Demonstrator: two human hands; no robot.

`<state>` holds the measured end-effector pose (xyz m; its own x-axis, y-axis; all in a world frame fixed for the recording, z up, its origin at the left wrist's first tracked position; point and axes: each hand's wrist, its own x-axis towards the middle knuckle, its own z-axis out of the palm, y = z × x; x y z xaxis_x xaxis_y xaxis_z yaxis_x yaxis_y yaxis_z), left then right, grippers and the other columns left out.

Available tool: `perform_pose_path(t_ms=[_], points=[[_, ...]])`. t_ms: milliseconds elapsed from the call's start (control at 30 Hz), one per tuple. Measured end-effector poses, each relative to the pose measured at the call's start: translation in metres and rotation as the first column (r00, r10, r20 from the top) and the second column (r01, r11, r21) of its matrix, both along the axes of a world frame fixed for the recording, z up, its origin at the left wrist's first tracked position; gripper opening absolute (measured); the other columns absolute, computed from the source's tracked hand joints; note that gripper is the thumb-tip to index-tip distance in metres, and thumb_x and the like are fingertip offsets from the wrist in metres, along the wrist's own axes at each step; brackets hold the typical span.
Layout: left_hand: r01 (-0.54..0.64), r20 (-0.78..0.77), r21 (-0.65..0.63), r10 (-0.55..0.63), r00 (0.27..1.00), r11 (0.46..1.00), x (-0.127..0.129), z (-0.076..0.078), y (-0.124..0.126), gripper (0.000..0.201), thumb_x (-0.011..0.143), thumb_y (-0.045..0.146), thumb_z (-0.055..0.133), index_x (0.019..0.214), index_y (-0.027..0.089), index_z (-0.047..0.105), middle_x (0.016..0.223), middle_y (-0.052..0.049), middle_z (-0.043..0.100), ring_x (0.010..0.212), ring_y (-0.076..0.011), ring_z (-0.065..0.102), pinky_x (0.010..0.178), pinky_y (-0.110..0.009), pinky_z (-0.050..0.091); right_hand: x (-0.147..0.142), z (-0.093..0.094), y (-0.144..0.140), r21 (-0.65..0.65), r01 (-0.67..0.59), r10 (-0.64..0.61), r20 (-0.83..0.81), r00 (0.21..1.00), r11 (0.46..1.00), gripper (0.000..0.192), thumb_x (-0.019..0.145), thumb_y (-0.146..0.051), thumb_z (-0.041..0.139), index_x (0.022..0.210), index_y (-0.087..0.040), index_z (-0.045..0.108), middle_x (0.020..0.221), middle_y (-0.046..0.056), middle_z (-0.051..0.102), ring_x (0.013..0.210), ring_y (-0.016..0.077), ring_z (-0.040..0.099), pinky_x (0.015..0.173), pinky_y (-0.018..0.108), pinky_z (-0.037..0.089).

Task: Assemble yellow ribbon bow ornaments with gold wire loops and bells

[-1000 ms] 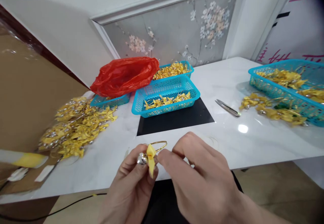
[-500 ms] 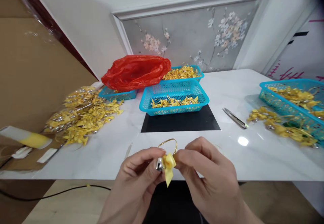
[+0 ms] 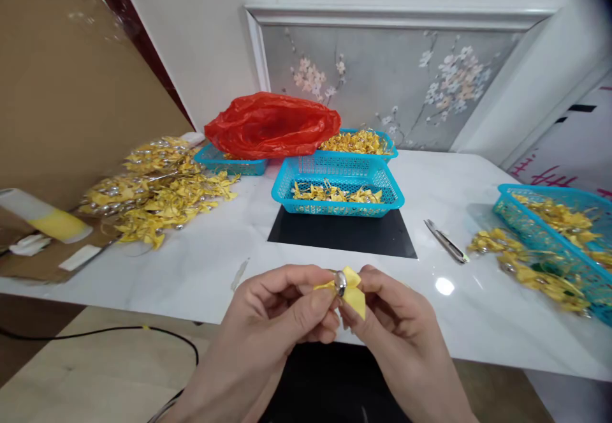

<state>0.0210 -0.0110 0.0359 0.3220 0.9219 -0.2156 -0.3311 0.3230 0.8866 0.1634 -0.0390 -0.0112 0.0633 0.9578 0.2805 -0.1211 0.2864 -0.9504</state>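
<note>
The left hand [image 3: 282, 311] and the right hand [image 3: 396, 321] meet at the near edge of the white table [image 3: 201, 270], and both pinch one small yellow ribbon bow [image 3: 351, 289] with a silver bell [image 3: 340, 282] between the fingertips. The bow sits just between the two hands. At the far right, red writing on a white board [image 3: 564, 174] cannot be read.

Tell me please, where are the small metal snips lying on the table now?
In the head view the snips lie flat on the white table, right of the black mat and left of the loose yellow bows, beyond the right hand.
</note>
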Motion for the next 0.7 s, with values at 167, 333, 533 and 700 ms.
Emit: perform_pose_path(t_ms=[167, 333, 533, 700], points=[[0.020, -0.134, 0.121, -0.004, 0.991, 0.992, -0.007, -0.004, -0.002, 0.004, 0.077, 0.020, 0.079, 0.080, 0.020, 0.080, 0.060, 0.000, 0.072, 0.056, -0.0094, 0.063, 0.055, -0.013, 0.052, -0.001, 0.001, 0.003, -0.018, -0.049, 0.048, -0.039, 0.998, 0.999, 0.011, 0.090, -0.026, 0.064, 0.082, -0.022, 0.071, 0.073, -0.001, 0.055, 0.064, 0.0116, 0.054, 0.056, 0.021, 0.046], [0.043, -0.207, 0.188, -0.003, 0.978, 0.981, -0.007, 0.000, -0.002, 0.009, 0.077, 0.015, 0.076, 0.078, 0.022, 0.081, 0.061, 0.001, 0.072, 0.055, -0.0100, 0.063, 0.056, -0.015, 0.053, 0.005, -0.008, 0.003, 0.003, 0.007, -0.007, 0.116, 0.993, 1.000, 0.013, 0.091, -0.022, 0.061, 0.085, -0.023, 0.072, 0.072, -0.002, 0.051, 0.064, 0.0121, 0.050, 0.055, 0.023, 0.043], [0.051, -0.180, 0.187, -0.017, 0.983, 0.981, -0.007, 0.000, -0.001, 0.010, 0.079, 0.014, 0.074, 0.079, 0.022, 0.081, 0.062, 0.001, 0.073, 0.057, -0.0105, 0.065, 0.056, -0.015, 0.054, 0.008, -0.007, 0.002, 0.168, 0.082, -0.128, 0.284, 0.950, 0.982, 0.018, 0.090, -0.013, 0.059, 0.086, -0.024, 0.072, 0.068, -0.003, 0.047, 0.059, 0.0111, 0.048, 0.049, 0.022, 0.038], [0.062, -0.211, 0.181, -0.023, 0.977, 0.981, -0.009, -0.006, 0.003, 0.013, 0.077, 0.012, 0.077, 0.085, 0.022, 0.081, 0.067, 0.002, 0.073, 0.059, -0.0088, 0.064, 0.058, -0.014, 0.054, 0.002, -0.005, -0.004, 0.233, 0.172, -0.238, 0.292, 0.926, 0.957, 0.018, 0.090, -0.012, 0.058, 0.092, -0.023, 0.073, 0.071, -0.001, 0.054, 0.061, 0.0115, 0.051, 0.051, 0.024, 0.041]])
